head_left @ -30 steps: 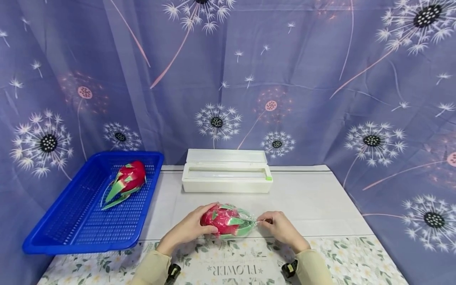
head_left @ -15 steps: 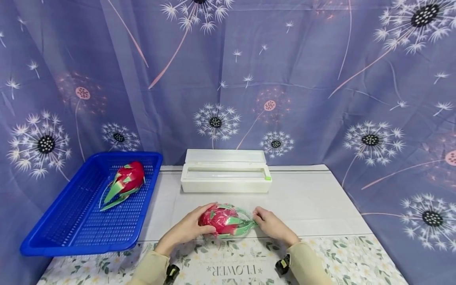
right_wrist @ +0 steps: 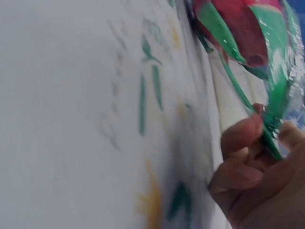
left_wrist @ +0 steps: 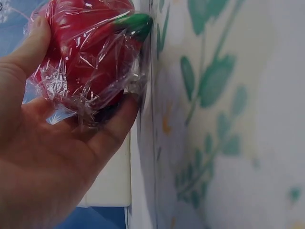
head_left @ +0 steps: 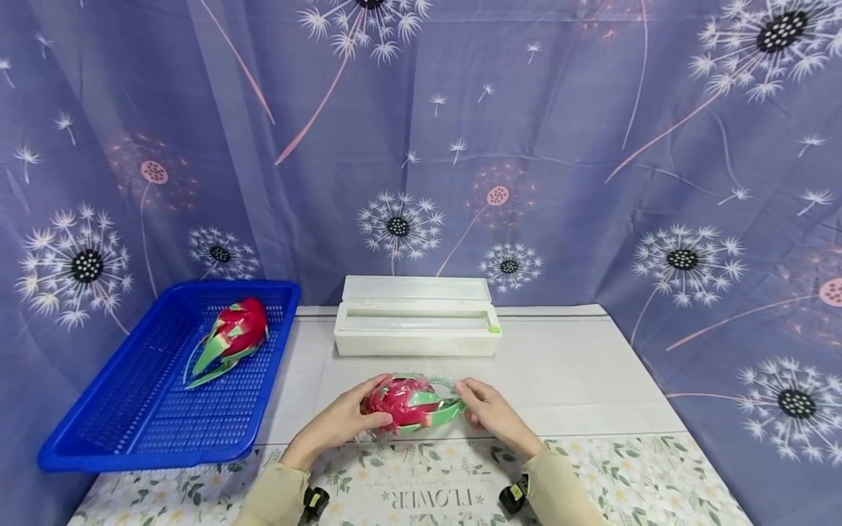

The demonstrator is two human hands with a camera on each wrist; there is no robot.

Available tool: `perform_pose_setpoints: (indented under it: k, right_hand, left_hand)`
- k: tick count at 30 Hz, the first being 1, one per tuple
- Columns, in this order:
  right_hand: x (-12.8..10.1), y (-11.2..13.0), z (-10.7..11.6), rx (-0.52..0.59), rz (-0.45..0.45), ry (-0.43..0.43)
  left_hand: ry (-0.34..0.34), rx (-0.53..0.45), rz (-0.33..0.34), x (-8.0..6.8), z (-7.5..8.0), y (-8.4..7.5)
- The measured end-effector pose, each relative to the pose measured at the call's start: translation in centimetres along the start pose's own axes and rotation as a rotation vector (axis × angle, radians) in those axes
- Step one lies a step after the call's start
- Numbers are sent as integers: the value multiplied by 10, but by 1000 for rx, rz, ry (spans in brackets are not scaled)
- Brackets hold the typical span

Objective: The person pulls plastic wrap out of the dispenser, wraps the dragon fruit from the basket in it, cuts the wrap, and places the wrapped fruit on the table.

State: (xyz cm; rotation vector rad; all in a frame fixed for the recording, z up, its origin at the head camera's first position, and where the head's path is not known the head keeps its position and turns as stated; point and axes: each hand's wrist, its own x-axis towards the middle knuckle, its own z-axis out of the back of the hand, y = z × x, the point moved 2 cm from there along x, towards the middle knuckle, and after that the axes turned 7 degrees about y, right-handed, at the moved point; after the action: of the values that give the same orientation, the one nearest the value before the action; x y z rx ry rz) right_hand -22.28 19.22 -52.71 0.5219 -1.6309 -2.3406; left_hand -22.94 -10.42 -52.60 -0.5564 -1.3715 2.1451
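Note:
A red dragon fruit with green leaf tips lies on its side at the front middle of the table, wrapped in clear cling film. My left hand grips its rounded end, thumb on the near side and fingers round the far side. In the left wrist view, crinkled film bunches at that end. My right hand holds the leafy end. The right wrist view shows its curled fingers round the green tips, under the film.
Behind the fruit stands a long white cling film box, lid up, roll inside, with a green slider at its right end. A blue plastic basket at the left holds another dragon fruit. A dandelion-patterned curtain closes off the back.
My right hand has moved left, from pinching the film's end to holding the leafy tips. The fruit has shifted slightly left and turned a little in my left hand.

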Motion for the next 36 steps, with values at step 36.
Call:
perform_pose_setpoints:
  k: [36]
  right_hand:
    - [14,7,-11,210,-201,-19]
  left_hand:
    - [8,15,-9,-2,1,-7]
